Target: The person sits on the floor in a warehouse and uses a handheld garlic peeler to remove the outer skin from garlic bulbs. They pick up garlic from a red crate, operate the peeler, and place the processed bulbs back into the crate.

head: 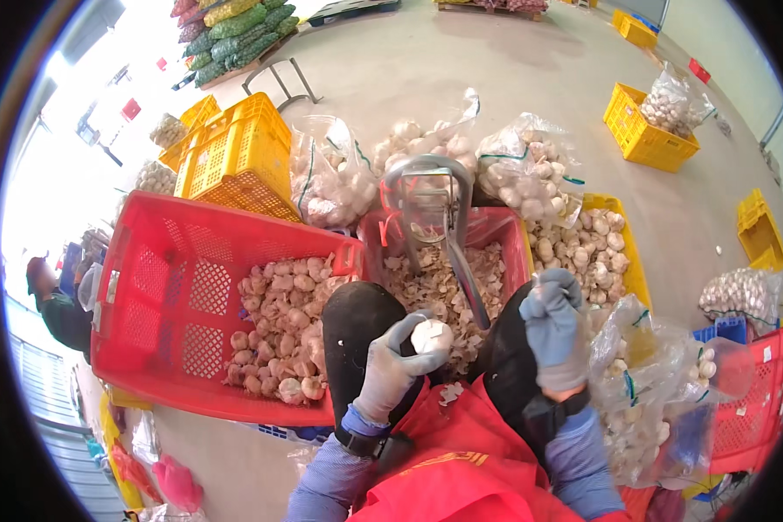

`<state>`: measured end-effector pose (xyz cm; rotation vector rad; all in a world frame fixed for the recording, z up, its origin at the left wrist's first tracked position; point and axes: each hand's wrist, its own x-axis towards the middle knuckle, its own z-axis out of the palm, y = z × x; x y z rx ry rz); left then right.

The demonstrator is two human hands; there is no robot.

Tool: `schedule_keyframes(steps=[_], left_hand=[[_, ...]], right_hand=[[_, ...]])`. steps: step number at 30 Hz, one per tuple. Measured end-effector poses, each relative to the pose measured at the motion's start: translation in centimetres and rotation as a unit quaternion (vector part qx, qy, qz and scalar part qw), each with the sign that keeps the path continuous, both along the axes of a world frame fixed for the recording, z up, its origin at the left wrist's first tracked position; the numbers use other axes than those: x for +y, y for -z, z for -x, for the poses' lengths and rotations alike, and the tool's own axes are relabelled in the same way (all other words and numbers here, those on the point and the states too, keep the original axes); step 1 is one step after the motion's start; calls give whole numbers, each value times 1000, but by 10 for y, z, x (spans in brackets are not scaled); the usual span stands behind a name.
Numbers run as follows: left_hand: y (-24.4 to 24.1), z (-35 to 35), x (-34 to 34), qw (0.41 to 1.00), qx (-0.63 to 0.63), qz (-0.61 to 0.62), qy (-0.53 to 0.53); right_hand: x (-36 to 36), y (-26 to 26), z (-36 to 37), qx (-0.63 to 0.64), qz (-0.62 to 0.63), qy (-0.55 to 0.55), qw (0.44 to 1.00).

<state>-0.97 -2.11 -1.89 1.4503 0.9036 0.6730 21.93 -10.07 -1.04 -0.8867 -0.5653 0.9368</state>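
Observation:
My left hand (401,362), in a grey-blue work glove, grips a white garlic bulb (432,337) between thumb and fingers above my lap. My right hand (553,329), gloved alike, is raised over my right knee with its fingers curled. A tiny pale bit shows at its fingertips; whether they hold it is unclear. Between my knees a red crate (513,228) contains loose garlic skins (424,287), with a curved metal tube frame (458,241) standing over it. To the left, unpeeled-looking garlic bulbs (287,293) fill part of a large tilted red crate (150,261).
Cleaner garlic bulbs (581,248) lie in a yellow crate (633,261) at right. Clear bags of garlic (528,169) stand beyond the frame. Beside my right arm are more plastic bags (633,404). Stacked yellow crates (235,156) rise at left; a person (59,307) is at far left.

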Motion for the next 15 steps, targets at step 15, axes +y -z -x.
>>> schedule_keyframes(steps=[15], left_hand=[[-42,12,-10,983,-35,123,128]], right_hand=[[-104,-63,13,-575,38,165,800]])
